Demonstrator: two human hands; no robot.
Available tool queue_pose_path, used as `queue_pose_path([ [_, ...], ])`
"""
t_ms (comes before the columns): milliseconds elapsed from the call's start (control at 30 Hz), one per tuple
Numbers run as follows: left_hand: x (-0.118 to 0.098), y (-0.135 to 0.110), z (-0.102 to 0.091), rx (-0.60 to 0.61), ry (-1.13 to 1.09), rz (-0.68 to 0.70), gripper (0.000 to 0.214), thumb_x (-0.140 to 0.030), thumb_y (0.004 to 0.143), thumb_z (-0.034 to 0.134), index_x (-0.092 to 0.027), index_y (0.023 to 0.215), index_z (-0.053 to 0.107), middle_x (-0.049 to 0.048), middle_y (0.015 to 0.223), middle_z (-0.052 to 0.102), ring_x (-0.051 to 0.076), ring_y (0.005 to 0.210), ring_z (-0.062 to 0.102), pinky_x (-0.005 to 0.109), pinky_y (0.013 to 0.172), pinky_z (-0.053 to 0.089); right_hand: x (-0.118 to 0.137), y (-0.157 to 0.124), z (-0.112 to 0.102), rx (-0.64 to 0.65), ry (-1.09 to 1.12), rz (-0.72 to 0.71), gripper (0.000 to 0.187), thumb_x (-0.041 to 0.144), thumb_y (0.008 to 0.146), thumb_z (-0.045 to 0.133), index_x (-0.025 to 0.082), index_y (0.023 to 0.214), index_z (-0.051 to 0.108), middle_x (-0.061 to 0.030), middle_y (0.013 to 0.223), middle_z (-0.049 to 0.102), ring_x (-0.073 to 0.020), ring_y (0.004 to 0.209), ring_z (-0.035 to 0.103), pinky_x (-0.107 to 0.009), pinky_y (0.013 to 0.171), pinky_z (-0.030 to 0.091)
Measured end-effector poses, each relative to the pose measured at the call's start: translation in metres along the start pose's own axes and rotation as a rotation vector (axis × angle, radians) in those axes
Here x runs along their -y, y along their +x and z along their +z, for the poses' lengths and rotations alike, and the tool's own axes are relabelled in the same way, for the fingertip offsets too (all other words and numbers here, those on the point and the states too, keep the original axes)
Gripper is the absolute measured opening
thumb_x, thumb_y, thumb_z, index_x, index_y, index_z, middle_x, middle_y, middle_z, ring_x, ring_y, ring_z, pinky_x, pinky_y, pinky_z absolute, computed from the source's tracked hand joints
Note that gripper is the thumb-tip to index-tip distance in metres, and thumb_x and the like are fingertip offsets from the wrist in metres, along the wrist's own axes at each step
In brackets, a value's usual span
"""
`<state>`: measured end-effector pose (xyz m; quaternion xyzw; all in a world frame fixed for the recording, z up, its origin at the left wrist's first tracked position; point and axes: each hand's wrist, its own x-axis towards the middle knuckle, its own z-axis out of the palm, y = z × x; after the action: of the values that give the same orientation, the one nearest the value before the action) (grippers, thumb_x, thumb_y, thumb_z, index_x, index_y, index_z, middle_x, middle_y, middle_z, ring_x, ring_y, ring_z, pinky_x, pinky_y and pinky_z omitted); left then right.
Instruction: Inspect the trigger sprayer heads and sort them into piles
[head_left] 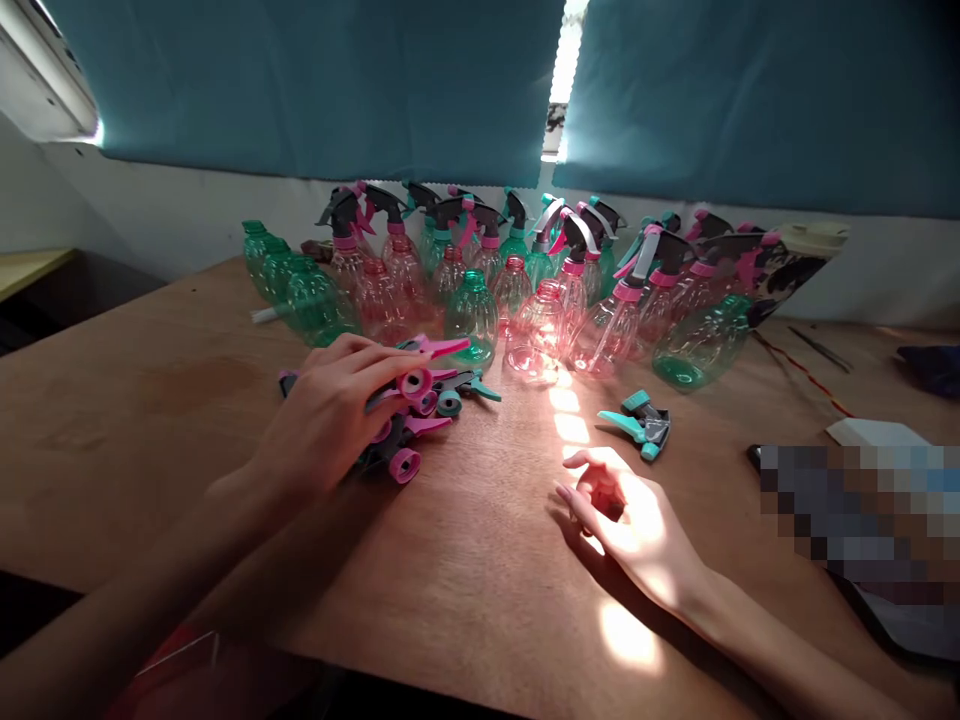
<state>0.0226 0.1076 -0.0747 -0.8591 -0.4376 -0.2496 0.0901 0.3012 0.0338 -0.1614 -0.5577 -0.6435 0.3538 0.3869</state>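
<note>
My left hand [330, 405] is over a small heap of spray trigger heads, its thumb and fingers closed around a pink-and-grey spray trigger head [415, 383]. Beneath and beside it lie more heads, among them a pink one [405, 464] and a teal one [450, 402]. My right hand [630, 515] rests on the table in a patch of sunlight, fingers loosely curled and apart, with nothing in them. Just beyond it lies a single teal-and-grey trigger head [646, 425]. Behind both hands stand clear pink bottles [536, 335] and green bottles [472, 318], some without heads.
Bottles fitted with spray heads [577, 240] crowd the back of the wooden table [480, 580], along the wall. A leaning green bottle [697, 345] and a patterned cup [795, 265] stand at the right. A dark flat device [900, 620], partly blurred, lies at the right edge.
</note>
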Motion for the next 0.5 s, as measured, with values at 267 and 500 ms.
queue_pose_path([
  [267, 0.008, -0.006, -0.003, 0.221, -0.068, 0.017, 0.048, -0.047, 0.086, 0.061, -0.024, 0.127, 0.056, 0.0087, 0.126, 0.058, 0.031, 0.114, 0.052, 0.047, 0.095, 0.041, -0.003, 0.004, -0.001, 0.048, 0.024, -0.041, 0.022, 0.039, 0.089, 0.055, 0.02, 0.1, 0.052, 0.0047, 0.063, 0.054, -0.0126, 0.051, 0.054, -0.027, 0.051, 0.043],
  [500, -0.055, 0.023, 0.056, 0.308, -0.334, 0.13, 0.024, -0.029, 0.093, 0.053, -0.019, 0.113, 0.063, 0.0084, 0.113, 0.062, 0.022, 0.107, 0.057, 0.038, 0.095, 0.046, -0.001, 0.004, -0.015, -0.182, 0.136, -0.195, 0.022, 0.035, 0.089, 0.057, 0.021, 0.104, 0.051, 0.0057, 0.064, 0.056, -0.0108, 0.045, 0.053, -0.025, 0.046, 0.045],
])
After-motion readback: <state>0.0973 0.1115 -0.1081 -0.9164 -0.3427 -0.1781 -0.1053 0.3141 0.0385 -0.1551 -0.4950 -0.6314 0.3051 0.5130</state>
